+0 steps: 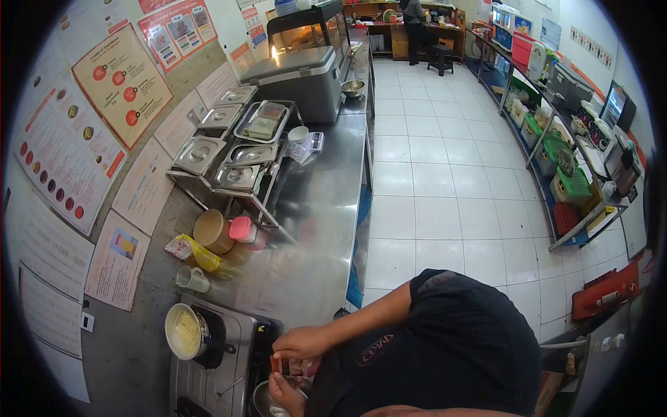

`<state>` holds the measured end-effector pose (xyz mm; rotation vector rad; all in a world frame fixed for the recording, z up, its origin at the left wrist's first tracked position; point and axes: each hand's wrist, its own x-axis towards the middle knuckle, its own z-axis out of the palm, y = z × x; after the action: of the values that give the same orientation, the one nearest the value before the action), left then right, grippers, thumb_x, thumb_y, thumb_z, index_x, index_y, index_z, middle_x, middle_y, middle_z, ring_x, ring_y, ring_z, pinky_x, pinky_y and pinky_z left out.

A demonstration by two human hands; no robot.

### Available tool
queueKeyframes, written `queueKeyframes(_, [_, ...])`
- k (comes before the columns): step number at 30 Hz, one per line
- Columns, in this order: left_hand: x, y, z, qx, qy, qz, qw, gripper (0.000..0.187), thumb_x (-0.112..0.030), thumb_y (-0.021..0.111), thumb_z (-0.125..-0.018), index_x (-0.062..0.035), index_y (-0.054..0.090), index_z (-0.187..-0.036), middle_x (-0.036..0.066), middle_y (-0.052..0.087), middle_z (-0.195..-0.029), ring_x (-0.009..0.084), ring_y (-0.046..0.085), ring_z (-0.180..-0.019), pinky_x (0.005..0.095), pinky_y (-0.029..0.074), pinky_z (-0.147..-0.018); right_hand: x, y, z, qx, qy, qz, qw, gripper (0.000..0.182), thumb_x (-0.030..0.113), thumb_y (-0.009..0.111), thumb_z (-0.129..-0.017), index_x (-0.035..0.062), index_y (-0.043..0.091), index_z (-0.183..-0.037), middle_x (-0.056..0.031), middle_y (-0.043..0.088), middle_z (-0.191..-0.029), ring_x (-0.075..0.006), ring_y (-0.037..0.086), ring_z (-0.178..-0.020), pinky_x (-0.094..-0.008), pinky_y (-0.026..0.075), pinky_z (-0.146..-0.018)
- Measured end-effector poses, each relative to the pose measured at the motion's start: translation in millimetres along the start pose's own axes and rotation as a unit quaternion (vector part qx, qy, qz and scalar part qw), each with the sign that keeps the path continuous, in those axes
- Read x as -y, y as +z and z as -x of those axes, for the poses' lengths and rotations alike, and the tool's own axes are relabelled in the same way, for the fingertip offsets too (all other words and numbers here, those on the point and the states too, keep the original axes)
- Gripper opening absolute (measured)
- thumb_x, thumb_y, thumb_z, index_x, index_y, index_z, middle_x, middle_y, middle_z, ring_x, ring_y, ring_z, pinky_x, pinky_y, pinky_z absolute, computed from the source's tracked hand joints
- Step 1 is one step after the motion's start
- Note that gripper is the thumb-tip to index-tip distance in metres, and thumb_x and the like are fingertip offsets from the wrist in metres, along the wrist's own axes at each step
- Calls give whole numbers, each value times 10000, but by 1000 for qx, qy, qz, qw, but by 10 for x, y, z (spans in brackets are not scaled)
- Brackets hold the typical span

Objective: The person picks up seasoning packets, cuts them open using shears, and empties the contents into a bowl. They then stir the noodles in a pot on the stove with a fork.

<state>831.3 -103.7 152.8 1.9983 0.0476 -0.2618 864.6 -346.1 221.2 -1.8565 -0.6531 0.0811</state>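
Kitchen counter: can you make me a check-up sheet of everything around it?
Surface: steel counter, long, shiny, along the wall.
Job's things: small packet, held above a metal bowl.
Clutter: pot of pale yellow food on the stove; lidded steel pans; pink-lidded tub; yellow bag; grey cooler box.
Hands: right hand and left hand both grip the packet.
Cables: nothing seen.
Surroundings: white tiled floor, posters on the wall, green crates on shelves, another person far off.
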Motion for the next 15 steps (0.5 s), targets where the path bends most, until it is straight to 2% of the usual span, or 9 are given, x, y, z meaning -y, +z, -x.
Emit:
queueKeyframes(1, [56,-55,-3,-2,-2,2,1000,640,-574,424,-1003,-4,552,-1266,133,647,-1114,219,604,-938,367,486,-812,-14,65,2,4,0,0,1000,287,295,482,-1000,28,565,-933,-215,615,-888,-430,600,-869,-490,473,-744])
queueKeyframes(3, [201,-192,-24,82,-28,30,996,571,-505,419,-1031,-9,558,-1278,143,626,-1187,208,599,-930,375,487,-837,-33,216,2,-12,12,75,997,262,267,518,-992,10,540,-944,-199,585,-929,-397,588,-883,-454,465,-758])
queueKeyframes(4, [159,-201,38,77,-31,34,996,571,-505,419,-1031,-9,558,-1278,143,626,-1187,208,599,-930,375,487,-837,-54,291,-24,-5,11,75,997,262,267,518,-992,10,540,-944,-199,585,-929,-397,588,-883,-454,465,-758])
queueKeyframes(6, [-13,-184,145,102,-6,257,961,337,-272,506,-1039,-10,543,-1248,66,644,-836,140,614,-604,285,517,-556,-77,406,-81,-15,-28,70,997,225,244,523,-987,19,535,-977,-198,589,-937,-394,595,-883,-447,472,-754])
queueKeyframes(10, [252,-296,103,71,-18,285,956,301,-264,506,-1038,-22,549,-1211,67,645,-878,146,636,-672,286,521,-548,82,401,-144,6,-52,12,999,225,258,521,-972,34,543,-986,-188,621,-920,-402,614,-854,-472,491,-733])
queueKeyframes(12, [567,-339,9,-21,-5,395,918,249,-243,504,-1037,-40,546,-1175,68,645,-920,156,645,-725,293,524,-536,110,393,-106,3,16,-75,997,264,290,535,-962,40,550,-1044,-175,631,-932,-372,639,-856,-469,500,-736])
queueKeyframes(13, [471,-410,72,-22,-6,396,918,249,-243,504,-1037,-40,546,-1175,68,645,-920,156,645,-725,293,524,-536,43,397,-64,4,16,-75,997,264,290,535,-962,40,550,-1044,-175,631,-932,-372,639,-856,-469,500,-736])
queueKeyframes(15, [152,-598,272,-30,-52,437,897,193,-229,500,-1037,-66,543,-1130,87,642,-922,174,654,-732,306,529,-553,-274,372,96,55,104,142,983,318,335,564,-941,71,581,-1118,-153,648,-963,-336,661,-868,-449,520,-741])
